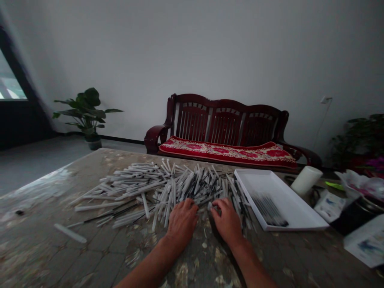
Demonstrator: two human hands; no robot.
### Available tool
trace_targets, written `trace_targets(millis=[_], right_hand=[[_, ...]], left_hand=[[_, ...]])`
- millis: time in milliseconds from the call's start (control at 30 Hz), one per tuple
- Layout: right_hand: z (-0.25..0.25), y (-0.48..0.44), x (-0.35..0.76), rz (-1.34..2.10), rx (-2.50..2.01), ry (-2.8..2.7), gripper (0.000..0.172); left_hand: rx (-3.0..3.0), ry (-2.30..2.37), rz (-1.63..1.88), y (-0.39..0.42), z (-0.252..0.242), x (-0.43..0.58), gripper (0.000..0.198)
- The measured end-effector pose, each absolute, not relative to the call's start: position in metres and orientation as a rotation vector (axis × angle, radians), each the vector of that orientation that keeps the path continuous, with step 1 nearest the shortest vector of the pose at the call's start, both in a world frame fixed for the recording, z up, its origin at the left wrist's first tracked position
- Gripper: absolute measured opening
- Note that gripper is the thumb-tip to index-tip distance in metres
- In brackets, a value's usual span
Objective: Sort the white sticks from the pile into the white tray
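A wide heap of slim translucent white tubes [132,186] and thin black sticks [196,182], which look like pen parts, is spread across the table. My left hand [183,218] lies palm down at the heap's near edge, fingers bent together; what they grip, if anything, is hidden. To its right, my right hand [225,220] is curled with thumb and index finger close together. A small pale tube end shows at those fingertips. Right of the heap, a shallow white box [294,200] holds a row of slim pens [268,208] with dark ends.
The patterned table [105,260] carries a lone tube [70,233] at left. Right of the box are a white roll [306,180], a dark container [357,214] and a white carton [367,242]. Behind stand a wooden bench [225,120] and a potted plant [88,112].
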State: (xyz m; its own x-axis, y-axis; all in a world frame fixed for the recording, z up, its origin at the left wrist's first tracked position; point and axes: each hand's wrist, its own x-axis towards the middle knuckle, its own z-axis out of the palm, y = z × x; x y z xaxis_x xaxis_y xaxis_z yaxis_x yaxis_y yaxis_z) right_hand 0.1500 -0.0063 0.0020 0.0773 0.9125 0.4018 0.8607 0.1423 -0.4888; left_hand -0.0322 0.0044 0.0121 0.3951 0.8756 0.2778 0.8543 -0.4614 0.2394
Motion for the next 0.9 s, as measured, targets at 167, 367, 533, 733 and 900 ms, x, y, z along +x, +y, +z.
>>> trace_targets(millis=[167, 367, 533, 733, 900], right_hand=[[0.005, -0.008, 0.147, 0.094, -1.655, -1.749, 0.009], [0.005, -0.011, 0.144, 0.234, -1.664, -1.76, 0.007], [0.004, -0.011, 0.14, 0.257, -1.639, -1.705, 0.007], [0.004, -0.011, 0.139, 0.192, -1.489, -1.806, 0.008], [0.003, -0.012, 0.135, 0.148, -1.252, -1.869, 0.012]], left_hand=[[2.567, 1.589, 0.57, 0.003, 0.015, -0.033, 0.019], [2.544, 1.646, 0.587, 0.004, 0.018, -0.031, 0.02], [2.504, 1.608, 0.703, 0.003, 0.018, -0.028, 0.025], [2.238, 1.38, 0.95, 0.002, 0.006, -0.025, 0.022], [1.87, 1.312, 1.093, 0.007, 0.004, -0.025, 0.018]])
